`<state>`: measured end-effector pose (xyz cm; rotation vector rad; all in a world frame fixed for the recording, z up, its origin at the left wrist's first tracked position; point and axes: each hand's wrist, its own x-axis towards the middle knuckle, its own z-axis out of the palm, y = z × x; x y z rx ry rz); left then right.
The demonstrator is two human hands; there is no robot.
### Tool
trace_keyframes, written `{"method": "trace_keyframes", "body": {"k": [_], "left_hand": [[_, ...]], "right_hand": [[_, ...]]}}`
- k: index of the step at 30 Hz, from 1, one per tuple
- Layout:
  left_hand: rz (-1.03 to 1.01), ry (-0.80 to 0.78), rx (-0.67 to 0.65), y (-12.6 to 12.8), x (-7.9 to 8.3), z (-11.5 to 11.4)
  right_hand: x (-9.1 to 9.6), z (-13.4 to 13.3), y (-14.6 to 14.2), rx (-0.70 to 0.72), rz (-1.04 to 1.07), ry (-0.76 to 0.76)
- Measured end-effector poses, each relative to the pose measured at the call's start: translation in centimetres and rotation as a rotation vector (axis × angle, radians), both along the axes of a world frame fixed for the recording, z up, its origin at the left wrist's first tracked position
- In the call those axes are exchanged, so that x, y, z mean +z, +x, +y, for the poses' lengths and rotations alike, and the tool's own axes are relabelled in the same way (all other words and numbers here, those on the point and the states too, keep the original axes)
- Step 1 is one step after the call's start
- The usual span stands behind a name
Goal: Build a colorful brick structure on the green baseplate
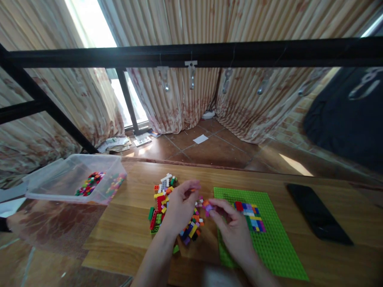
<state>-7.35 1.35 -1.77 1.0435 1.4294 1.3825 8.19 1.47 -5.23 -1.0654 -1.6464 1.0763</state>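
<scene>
My right hand [235, 229] is closed, with purple and orange toy building bricks [208, 207] pinched at its fingertips. It hovers over the left edge of a green studded baseplate [278, 243]. On that plate sits a flat patch of coloured bricks [253, 217], red, blue, yellow and white among them. My left hand [181, 205] is above a loose heap of bricks [191, 229], its fingers curled toward the thumb. A speck of orange shows between them; I cannot make out what they grip. The left hand and forearm hide part of the heap.
A clear plastic bin [74, 179] with small coloured bricks inside stands at the table's left. On the right lies a black phone [318, 213]. The wooden table [125, 223] ends at a far edge, beyond which a black rail [191, 56] crosses in front of curtains [179, 24].
</scene>
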Motion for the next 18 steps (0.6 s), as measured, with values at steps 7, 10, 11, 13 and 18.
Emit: {"method": "trace_keyframes", "body": {"k": [7, 10, 11, 13, 18], "left_hand": [[-0.134, 0.02, -0.419, 1.7, 1.0, -0.7], [-0.084, 0.045, -0.414, 2.3, 0.8, -0.5], [-0.05, 0.05, -0.405, 2.5, 0.7, -0.4], [0.035, 0.072, -0.379, 2.8, 0.7, -0.3], [0.139, 0.104, -0.36, 3.4, 1.0, -0.4]], "right_hand": [[1.7, 0.2, 1.2, 0.065, 0.657, -0.511], [1.8, 0.4, 1.7, 0.066, 0.673, -0.509], [1.8, 0.4, 1.9, 0.058, 0.645, -0.487], [1.7, 0.6, 2.3, 0.035, 0.572, -0.422], [1.8, 0.6, 3.0, -0.026, 0.411, -0.245]]}}
